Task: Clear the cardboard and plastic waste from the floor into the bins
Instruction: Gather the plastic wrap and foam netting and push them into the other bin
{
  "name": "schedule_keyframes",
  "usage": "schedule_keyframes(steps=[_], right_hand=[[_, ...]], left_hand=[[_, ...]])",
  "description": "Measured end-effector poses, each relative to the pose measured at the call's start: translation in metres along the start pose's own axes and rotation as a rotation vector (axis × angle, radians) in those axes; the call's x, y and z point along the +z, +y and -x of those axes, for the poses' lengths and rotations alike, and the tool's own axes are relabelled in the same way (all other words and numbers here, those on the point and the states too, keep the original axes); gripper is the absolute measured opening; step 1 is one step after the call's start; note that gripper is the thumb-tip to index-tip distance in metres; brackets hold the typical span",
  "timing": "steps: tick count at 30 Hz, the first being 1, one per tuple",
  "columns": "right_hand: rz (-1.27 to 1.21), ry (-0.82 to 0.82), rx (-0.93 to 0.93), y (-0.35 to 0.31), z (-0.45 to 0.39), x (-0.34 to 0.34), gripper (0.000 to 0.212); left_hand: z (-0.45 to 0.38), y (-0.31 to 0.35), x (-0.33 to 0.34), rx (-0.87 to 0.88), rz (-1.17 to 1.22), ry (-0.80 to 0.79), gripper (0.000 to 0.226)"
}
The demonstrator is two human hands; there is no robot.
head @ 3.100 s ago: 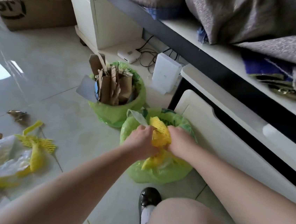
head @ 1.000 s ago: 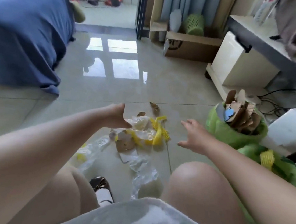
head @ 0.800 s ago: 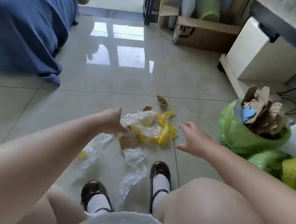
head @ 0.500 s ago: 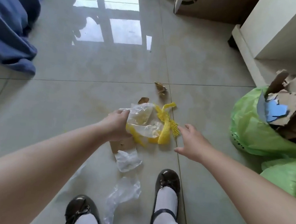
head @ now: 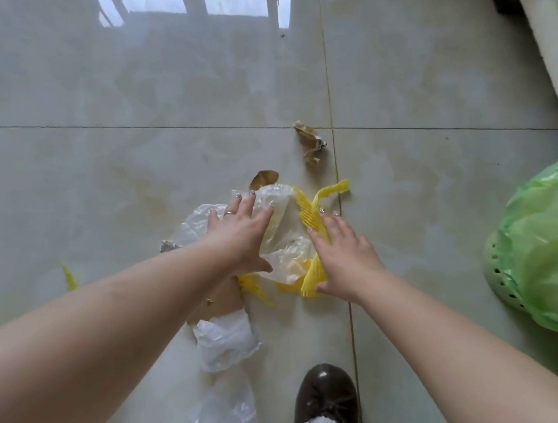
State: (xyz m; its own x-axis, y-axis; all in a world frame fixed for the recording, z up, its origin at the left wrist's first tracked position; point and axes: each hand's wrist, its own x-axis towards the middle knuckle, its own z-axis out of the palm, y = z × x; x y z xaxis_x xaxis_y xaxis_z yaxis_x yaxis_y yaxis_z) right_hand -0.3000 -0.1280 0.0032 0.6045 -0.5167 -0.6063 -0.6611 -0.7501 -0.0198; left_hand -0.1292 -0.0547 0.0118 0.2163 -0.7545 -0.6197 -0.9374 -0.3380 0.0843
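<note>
Tiles of glossy grey floor (head: 103,165) carry plastic wrap (head: 285,232) and yellow netting (head: 315,215) under both hands, left (head: 239,233) and right (head: 345,252), fingers spread flat.

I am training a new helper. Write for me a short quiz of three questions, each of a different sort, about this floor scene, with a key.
1. True or false: both hands lie spread, fingers open, on the pile of waste.
2. Multiple choice: what lies under the right hand? A) a yellow foam net B) a blue cloth C) a glass bottle
3. Fill in the missing word: the crumpled brown scrap lies on the floor ___ from both hands.

Key:
1. True: the left hand presses the clear plastic bag, the right one the yellow foam net.
2. A
3. apart
</note>
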Motion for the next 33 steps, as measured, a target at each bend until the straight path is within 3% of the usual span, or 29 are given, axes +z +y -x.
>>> schedule_keyframes(steps=[5, 12, 17, 25, 33], right_hand=[[0.011, -0.047, 0.005, 0.009, -0.020, 0.006, 0.107], [-0.024, 0.021, 0.024, 0.003, -0.037, 0.013, 0.109], [-0.146, 0.049, 0.029, 0.000, -0.039, 0.019, 0.087], [-0.328, 0.077, 0.006, -0.009, -0.033, 0.031, 0.033], [-0.540, 0.268, 0.137, -0.004, 0.010, 0.025, 0.028]], left_hand=[[-0.013, 0.001, 0.017, -0.041, -0.018, -0.038, 0.110], [-0.025, -0.001, 0.037, -0.032, 0.023, 0.057, 0.105], [-0.033, -0.004, 0.039, -0.013, 0.116, 0.133, 0.076], [-0.041, -0.013, 0.032, 0.004, 0.202, 0.221, 0.029], [-0.010, -0.013, -0.004, -0.054, 0.264, 0.393, 0.030]])
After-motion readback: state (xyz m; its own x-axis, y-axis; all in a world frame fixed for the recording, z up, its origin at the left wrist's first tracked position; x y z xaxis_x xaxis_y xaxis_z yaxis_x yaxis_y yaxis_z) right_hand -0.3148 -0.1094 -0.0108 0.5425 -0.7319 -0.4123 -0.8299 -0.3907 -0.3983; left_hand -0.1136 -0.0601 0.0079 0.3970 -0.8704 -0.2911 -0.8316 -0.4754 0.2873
